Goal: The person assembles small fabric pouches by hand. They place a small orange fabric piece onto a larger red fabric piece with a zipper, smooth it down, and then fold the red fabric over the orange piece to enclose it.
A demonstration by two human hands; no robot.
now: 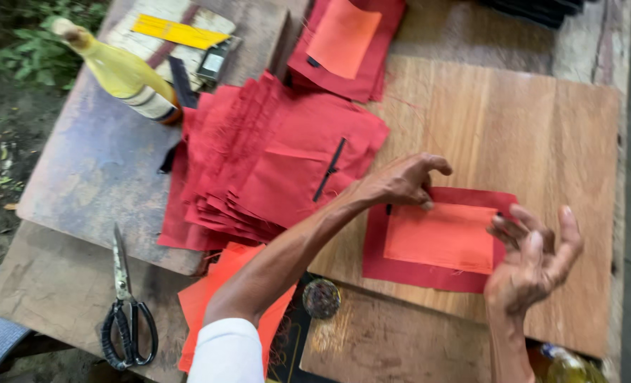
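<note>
Outdoor setup, dirt and green leaves (24,50) at 10 o'clock beyond the table edge. Worn grey-brown board (95,170) on the left carries black-handled scissors (125,312) at 8 o'clock, blades shut, pointing up. Yellow bottle (120,71) at 11 o'clock, lying tilted, next to a yellow ruler (177,32) on a pale pad. Fanned stack of red fabric pieces (273,163) at centre, top one with a dark slit, overlapping the grey board and the lighter wooden board (514,113). Orange fabric pieces (220,284) at 6 o'clock, partly under the forearm with the white sleeve (227,351). Second red pile with an orange piece on top (344,42) at 12 o'clock. Left hand (401,181) curled, fingertips pressing the upper-left edge of the red piece with orange patch (440,237), which lies flat on the wooden board at 4 o'clock. Right hand (535,259) spread, fingers bent loose, hovering at the patch's right edge; contact unclear, blurred.
</note>
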